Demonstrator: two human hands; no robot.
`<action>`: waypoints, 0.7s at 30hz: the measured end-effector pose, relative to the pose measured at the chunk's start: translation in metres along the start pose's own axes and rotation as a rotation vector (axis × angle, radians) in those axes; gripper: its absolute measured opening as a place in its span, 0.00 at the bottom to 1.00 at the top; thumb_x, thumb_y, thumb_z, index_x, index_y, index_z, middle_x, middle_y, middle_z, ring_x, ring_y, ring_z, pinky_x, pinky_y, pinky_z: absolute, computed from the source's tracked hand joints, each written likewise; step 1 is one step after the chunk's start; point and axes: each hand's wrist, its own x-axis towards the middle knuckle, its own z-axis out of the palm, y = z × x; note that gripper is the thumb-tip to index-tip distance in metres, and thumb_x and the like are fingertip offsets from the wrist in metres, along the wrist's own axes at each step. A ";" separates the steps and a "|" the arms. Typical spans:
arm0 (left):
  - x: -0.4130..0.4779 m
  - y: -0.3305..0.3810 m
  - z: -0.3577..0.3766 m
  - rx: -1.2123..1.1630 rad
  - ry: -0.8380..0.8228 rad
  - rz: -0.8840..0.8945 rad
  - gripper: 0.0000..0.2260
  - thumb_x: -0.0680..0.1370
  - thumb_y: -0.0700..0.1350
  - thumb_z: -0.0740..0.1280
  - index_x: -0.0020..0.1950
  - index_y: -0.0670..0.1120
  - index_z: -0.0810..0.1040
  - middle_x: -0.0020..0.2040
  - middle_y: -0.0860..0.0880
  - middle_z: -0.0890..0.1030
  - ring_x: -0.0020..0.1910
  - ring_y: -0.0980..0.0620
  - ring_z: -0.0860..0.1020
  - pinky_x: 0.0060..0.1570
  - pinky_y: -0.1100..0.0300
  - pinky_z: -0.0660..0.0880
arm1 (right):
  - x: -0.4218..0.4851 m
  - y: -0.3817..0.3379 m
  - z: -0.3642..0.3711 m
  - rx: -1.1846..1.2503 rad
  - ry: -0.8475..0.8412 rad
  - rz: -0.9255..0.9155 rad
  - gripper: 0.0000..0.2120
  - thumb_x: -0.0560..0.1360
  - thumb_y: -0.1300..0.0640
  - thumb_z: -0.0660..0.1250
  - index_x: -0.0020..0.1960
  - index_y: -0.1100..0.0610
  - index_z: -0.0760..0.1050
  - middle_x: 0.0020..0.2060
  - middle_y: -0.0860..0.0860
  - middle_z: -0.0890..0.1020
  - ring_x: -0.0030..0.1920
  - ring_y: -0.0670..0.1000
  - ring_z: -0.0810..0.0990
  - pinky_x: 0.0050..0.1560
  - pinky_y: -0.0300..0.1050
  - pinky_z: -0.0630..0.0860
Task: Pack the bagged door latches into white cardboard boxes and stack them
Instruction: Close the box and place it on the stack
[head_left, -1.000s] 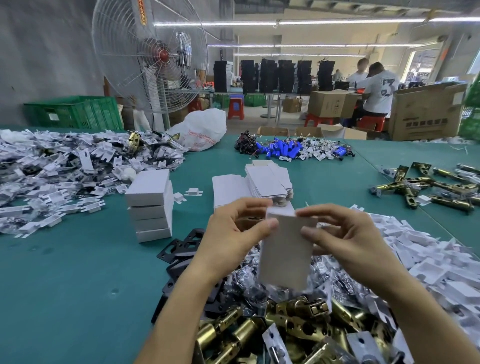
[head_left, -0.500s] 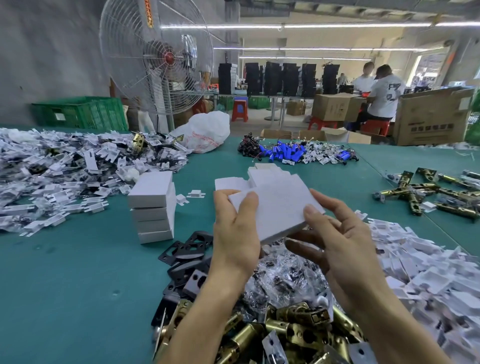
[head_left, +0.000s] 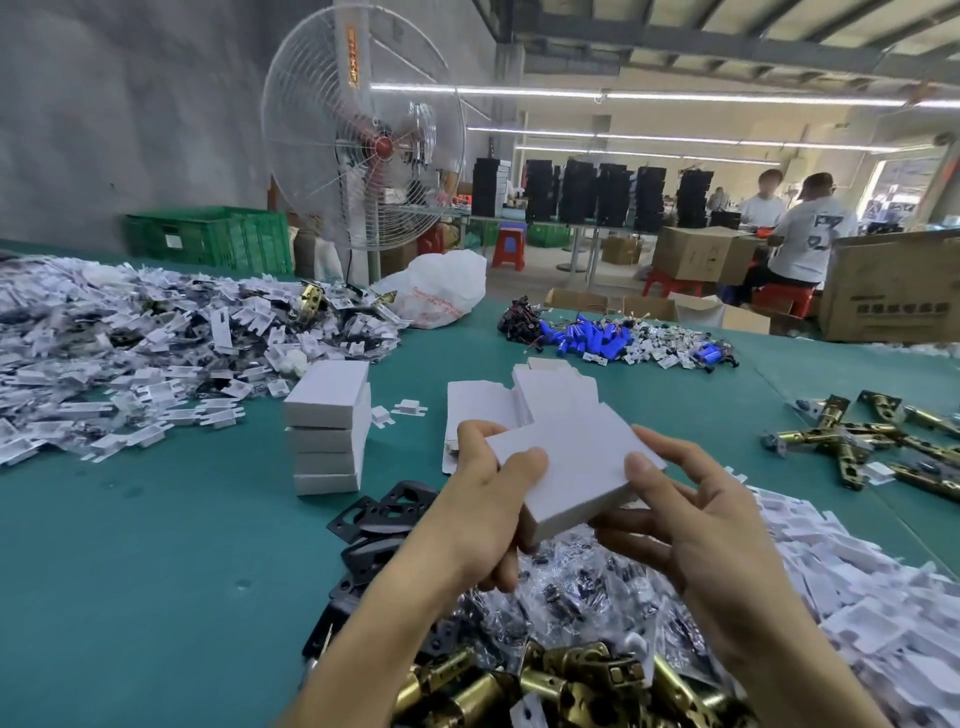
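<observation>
- Head view, progress: four boxes sit in a stack (head_left: 330, 431) left of the table's (head_left: 130, 571) middle. A fifth box (head_left: 571, 467), apparently closed, is not yet stacked. Plenty of bagged latches (head_left: 571, 597) remain at the near edge.
- Head view, hands: your left hand (head_left: 493, 514) grips the box's left end, thumb on top. Your right hand (head_left: 696, 525) pinches its right end. The box is tilted above the latches.
</observation>
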 end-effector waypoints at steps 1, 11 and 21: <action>0.002 -0.002 0.001 -0.011 0.063 0.028 0.05 0.83 0.55 0.57 0.54 0.57 0.62 0.31 0.47 0.76 0.17 0.55 0.66 0.18 0.66 0.62 | 0.000 0.000 0.000 -0.011 -0.015 0.006 0.23 0.68 0.50 0.71 0.62 0.50 0.78 0.44 0.59 0.86 0.39 0.61 0.86 0.37 0.47 0.83; 0.060 0.007 -0.052 -0.197 0.734 0.212 0.10 0.83 0.49 0.59 0.47 0.51 0.59 0.39 0.46 0.72 0.20 0.57 0.70 0.19 0.65 0.65 | -0.010 0.001 0.010 -0.147 -0.249 0.107 0.27 0.68 0.47 0.72 0.66 0.41 0.75 0.48 0.51 0.85 0.45 0.56 0.86 0.42 0.47 0.82; 0.100 -0.010 -0.122 -0.011 1.014 0.073 0.15 0.83 0.54 0.63 0.57 0.52 0.57 0.49 0.41 0.78 0.26 0.50 0.80 0.21 0.60 0.74 | -0.008 0.002 0.005 -0.232 -0.319 0.125 0.15 0.72 0.50 0.71 0.59 0.45 0.80 0.48 0.51 0.86 0.44 0.53 0.86 0.41 0.42 0.80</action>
